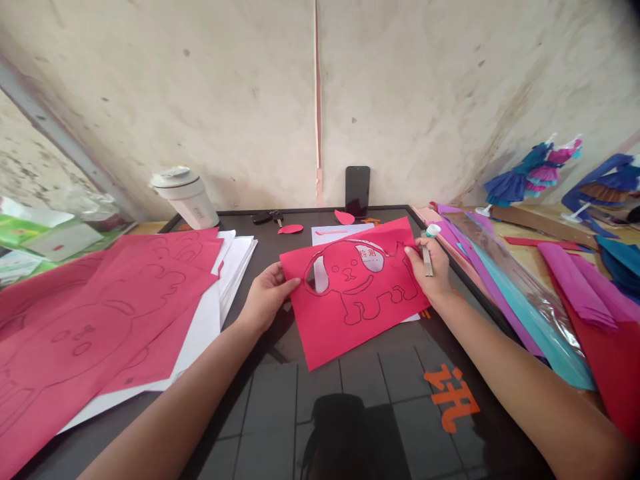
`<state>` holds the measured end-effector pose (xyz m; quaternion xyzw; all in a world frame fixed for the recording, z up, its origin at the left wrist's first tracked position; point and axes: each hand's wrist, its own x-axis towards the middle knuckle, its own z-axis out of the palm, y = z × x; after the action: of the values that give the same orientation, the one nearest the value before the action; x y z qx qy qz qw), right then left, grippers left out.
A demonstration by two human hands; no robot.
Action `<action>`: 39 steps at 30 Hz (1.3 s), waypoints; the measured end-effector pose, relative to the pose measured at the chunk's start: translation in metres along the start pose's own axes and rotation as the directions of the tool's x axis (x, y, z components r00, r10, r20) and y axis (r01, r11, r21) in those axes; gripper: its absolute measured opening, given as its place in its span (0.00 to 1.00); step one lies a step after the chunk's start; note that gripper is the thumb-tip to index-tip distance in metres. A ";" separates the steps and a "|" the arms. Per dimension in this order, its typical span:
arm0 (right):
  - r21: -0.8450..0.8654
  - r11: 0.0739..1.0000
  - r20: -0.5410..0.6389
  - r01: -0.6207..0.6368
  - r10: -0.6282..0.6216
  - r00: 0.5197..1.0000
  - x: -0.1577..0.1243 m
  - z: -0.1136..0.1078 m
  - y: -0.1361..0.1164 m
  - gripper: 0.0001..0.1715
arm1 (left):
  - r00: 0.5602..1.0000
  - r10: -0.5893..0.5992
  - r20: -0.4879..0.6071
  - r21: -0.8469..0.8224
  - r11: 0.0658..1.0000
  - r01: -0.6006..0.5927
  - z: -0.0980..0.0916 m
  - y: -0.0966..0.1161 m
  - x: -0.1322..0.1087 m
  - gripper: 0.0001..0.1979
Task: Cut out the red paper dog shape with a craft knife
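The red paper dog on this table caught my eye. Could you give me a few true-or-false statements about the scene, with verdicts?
1. The left hand touches the red paper sheet bearing the dog outline. True.
2. The right hand holds scissors. False: it holds a slim metal-bladed cutter.
3. The black smartphone lies flat on the table. False: it stands upright against the wall.
4. Openings in the dog's ears show white paper underneath. True.
5. More red sheets with drawn outlines lie to the left of the hands. True.
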<state>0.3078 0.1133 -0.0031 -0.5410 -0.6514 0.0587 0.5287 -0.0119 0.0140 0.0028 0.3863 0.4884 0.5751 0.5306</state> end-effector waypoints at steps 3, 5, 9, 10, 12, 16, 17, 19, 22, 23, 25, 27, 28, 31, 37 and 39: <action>0.006 0.999 -0.023 0.049 -0.049 0.999 0.005 -0.005 -0.006 0.09 | 0.998 0.059 0.017 0.134 0.989 -0.061 0.004 -0.005 -0.001 0.33; 0.004 0.995 -0.009 0.099 -0.099 0.995 0.008 -0.009 -0.013 0.09 | 0.996 0.090 0.020 0.187 0.978 -0.092 0.005 -0.008 -0.001 0.34; -0.019 0.962 0.064 0.271 -0.269 0.961 0.007 -0.014 -0.035 0.14 | 0.993 0.101 -0.063 0.210 0.974 -0.086 0.005 -0.012 0.000 0.38; -0.036 0.945 0.084 0.326 -0.322 0.943 0.004 -0.014 -0.042 0.15 | 0.992 0.098 -0.085 0.218 0.973 -0.077 0.005 -0.012 0.000 0.37; -0.062 0.909 0.154 0.412 -0.399 0.904 -0.005 -0.011 -0.056 0.13 | 0.989 0.085 -0.118 0.216 0.975 -0.058 0.004 -0.011 0.001 0.36; -0.021 0.879 0.545 0.477 -0.390 0.742 -0.032 0.001 -0.079 0.09 | 0.986 0.070 -0.154 0.179 0.983 -0.042 0.003 -0.009 0.001 0.32; -0.038 0.881 0.624 0.471 -0.347 0.700 -0.038 0.004 -0.081 0.10 | 0.985 0.073 -0.159 0.175 0.984 -0.045 0.002 -0.009 0.002 0.33; -0.078 0.878 0.718 0.473 -0.280 0.637 -0.047 0.009 -0.080 0.10 | 0.983 0.084 -0.166 0.168 0.984 -0.056 0.002 -0.009 0.002 0.35; -0.120 0.861 0.717 0.494 -0.269 0.643 -0.049 0.014 -0.070 0.10 | 0.981 0.102 -0.167 0.196 0.978 -0.068 0.002 -0.012 0.003 0.41; -0.124 0.859 0.709 0.497 -0.274 0.650 -0.048 0.015 -0.067 0.10 | 0.980 0.104 -0.168 0.213 0.975 -0.067 0.002 -0.012 0.003 0.43; -0.142 0.854 0.699 0.501 -0.272 0.662 -0.046 0.016 -0.062 0.12 | 0.979 0.106 -0.174 0.236 0.970 -0.064 0.003 -0.014 0.003 0.46; -0.193 0.838 0.684 0.510 -0.257 0.682 -0.047 0.017 -0.061 0.14 | 0.978 0.122 -0.168 0.243 0.967 -0.079 0.004 -0.016 0.003 0.48; -0.225 0.827 0.673 0.516 -0.250 0.696 -0.048 0.018 -0.061 0.14 | 0.978 0.140 -0.158 0.253 0.963 -0.097 0.005 -0.017 0.003 0.48; -0.279 0.807 0.645 0.521 -0.245 0.724 -0.053 0.020 -0.062 0.14 | 0.970 0.209 -0.120 0.348 0.924 -0.156 0.007 -0.019 0.000 0.47; -0.236 0.836 0.649 0.496 -0.244 0.721 -0.055 0.023 -0.061 0.13 | 0.977 0.207 -0.044 0.472 0.866 -0.162 0.013 -0.015 -0.012 0.47; -0.232 0.848 0.656 0.476 -0.225 0.721 -0.059 0.025 -0.065 0.13 | 0.985 0.172 -0.026 0.487 0.862 -0.138 0.014 -0.009 -0.014 0.48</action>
<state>0.2387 0.0537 -0.0090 -0.4497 -0.8757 -0.0037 0.1760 0.0055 0.0021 -0.0018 0.5244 0.6018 0.4885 0.3524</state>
